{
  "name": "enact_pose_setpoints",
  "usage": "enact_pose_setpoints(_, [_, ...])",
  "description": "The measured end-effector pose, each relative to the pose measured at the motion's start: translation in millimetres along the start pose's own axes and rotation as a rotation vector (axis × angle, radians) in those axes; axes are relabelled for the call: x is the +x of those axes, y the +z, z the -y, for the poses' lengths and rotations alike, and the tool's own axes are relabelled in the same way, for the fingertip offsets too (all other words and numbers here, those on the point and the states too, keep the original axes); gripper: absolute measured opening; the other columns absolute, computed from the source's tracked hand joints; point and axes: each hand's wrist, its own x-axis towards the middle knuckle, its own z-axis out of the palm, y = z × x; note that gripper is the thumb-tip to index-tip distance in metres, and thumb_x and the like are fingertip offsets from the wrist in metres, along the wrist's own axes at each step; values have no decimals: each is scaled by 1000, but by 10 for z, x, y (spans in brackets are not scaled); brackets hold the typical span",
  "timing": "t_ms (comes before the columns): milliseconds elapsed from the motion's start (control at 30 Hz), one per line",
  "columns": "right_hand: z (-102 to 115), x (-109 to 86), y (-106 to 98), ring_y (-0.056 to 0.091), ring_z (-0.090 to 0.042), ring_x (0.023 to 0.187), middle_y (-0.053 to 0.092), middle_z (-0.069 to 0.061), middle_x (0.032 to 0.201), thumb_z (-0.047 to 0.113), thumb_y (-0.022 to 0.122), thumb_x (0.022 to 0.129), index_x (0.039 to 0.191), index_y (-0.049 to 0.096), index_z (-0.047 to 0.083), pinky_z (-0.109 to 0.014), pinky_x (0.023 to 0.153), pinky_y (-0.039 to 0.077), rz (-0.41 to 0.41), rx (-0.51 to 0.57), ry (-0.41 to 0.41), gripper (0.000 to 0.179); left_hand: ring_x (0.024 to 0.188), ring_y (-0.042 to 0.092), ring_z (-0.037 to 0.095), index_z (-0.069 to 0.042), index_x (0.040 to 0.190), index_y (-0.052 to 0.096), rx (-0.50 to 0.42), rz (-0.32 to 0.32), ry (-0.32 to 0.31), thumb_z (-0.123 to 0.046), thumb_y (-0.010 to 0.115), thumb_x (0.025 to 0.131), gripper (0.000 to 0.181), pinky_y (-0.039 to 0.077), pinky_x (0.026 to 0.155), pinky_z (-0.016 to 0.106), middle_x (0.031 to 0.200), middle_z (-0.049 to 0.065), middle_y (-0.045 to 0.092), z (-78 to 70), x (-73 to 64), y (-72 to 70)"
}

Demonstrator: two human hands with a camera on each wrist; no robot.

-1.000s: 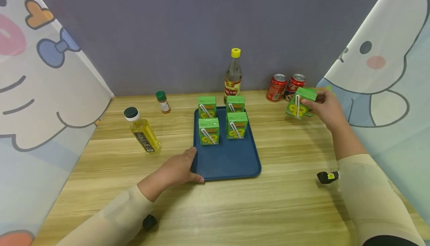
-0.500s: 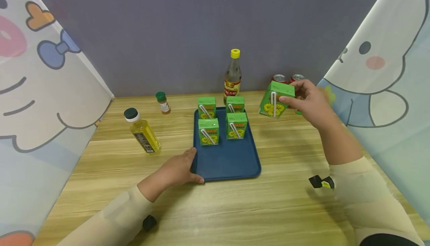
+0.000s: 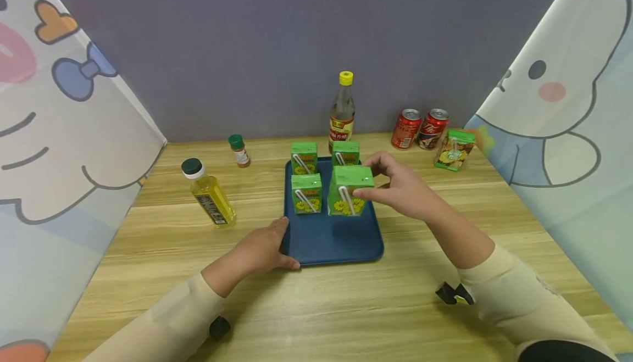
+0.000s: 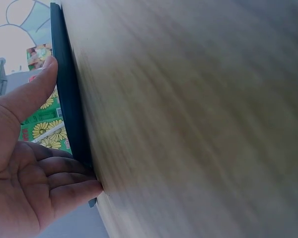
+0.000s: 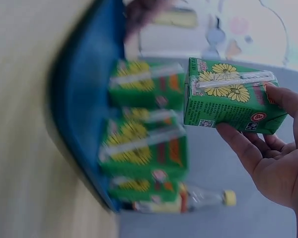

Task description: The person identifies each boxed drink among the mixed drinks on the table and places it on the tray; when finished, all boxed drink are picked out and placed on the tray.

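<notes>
My right hand [image 3: 403,186] pinches a green drink carton [image 3: 341,200] by its top end, with yellow flowers and a white straw on its face. In the right wrist view the held carton [image 5: 233,94] is raised over the tray. Several matching cartons stand in two columns on the dark blue tray [image 3: 336,244], among them a front left carton [image 3: 306,200]; the held one covers the front right one in the head view. My left hand [image 3: 259,249] rests against the tray's near left corner, fingers along the left side and thumb at the front edge.
Behind the tray stands a yellow-capped bottle [image 3: 342,115]. An oil bottle [image 3: 212,197] and a green-capped spice jar [image 3: 239,150] are at left. At back right are two red cans, one [image 3: 406,129] beside a brown-and-green carton [image 3: 454,150]. Grey wall behind.
My right hand has carried the carton from the back right, leftward and toward me, over the tray. The brown-and-green carton and cans now show fully. My left hand stays at the tray corner.
</notes>
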Motion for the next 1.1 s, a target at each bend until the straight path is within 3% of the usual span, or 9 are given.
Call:
enact_pose_setpoints(300, [-135,29,539,55,-23,98,55,-7,109,29,79,84,117,48,15,-34,76,57,172,14,-9,47,142,37,37,4,154,23,-12,-4,0,-56,79,75,114,35,114,48,155,25,33,-15,0,-17])
enact_pose_setpoints(533, [-287,68,806,58,-21,100,58,-3,109,36,79,84,117,50,19,-29,76,56,194,-28,20,48,140,39,37,4,153,24,-19,-18,8,-56,79,74,114,36,113,48,155,25,33,-13,-5,-19])
enact_pose_setpoints(933, [-284,94,935,58,-21,105,58,0,112,41,78,83,120,49,20,-29,79,55,185,-62,18,51,140,39,38,4,153,24,-21,-22,15,-56,79,74,114,37,112,49,155,25,32,14,5,-9])
enact_pose_setpoints(1100, [-283,108,852,59,-22,110,55,-1,119,48,75,83,128,47,16,-29,85,56,218,-22,23,62,140,38,38,5,153,24,-27,-23,19,-55,80,74,114,36,113,49,155,26,32,15,-1,-5])
